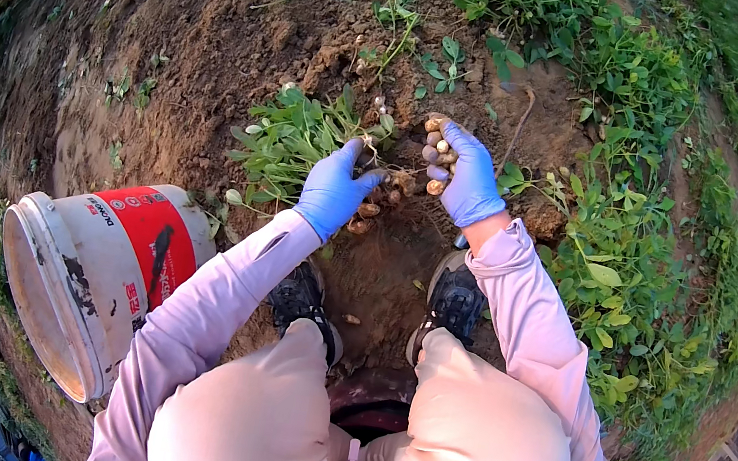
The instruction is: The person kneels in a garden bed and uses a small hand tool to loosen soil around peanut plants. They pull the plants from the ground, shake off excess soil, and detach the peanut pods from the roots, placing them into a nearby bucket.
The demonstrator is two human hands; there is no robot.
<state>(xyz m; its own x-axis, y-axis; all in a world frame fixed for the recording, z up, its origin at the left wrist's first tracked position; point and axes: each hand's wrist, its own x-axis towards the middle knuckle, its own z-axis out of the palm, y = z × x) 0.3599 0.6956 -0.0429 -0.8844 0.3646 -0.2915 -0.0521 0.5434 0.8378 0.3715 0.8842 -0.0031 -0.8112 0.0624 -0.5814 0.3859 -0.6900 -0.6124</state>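
My left hand (332, 188), in a blue glove, grips an uprooted peanut plant (293, 134) near its root end. The plant's leaves spread out to the left of that hand. Soil-covered peanut pods (366, 210) hang from the roots below and beside my left fingertips. My right hand (471, 178), also gloved in blue, is closed around a cluster of loose peanut pods (442, 146). The two hands are a short gap apart above the bare soil, with thin roots between them. Part of the root crown is hidden by my left fingers.
A white plastic bucket (57, 281) with a red label lies on its side at the left. Leafy peanut plants (625, 273) grow along the right. A thin bent stick (521, 128) rests beyond my right hand. My dark shoes (457, 296) flank a single pod (350, 318) on the soil.
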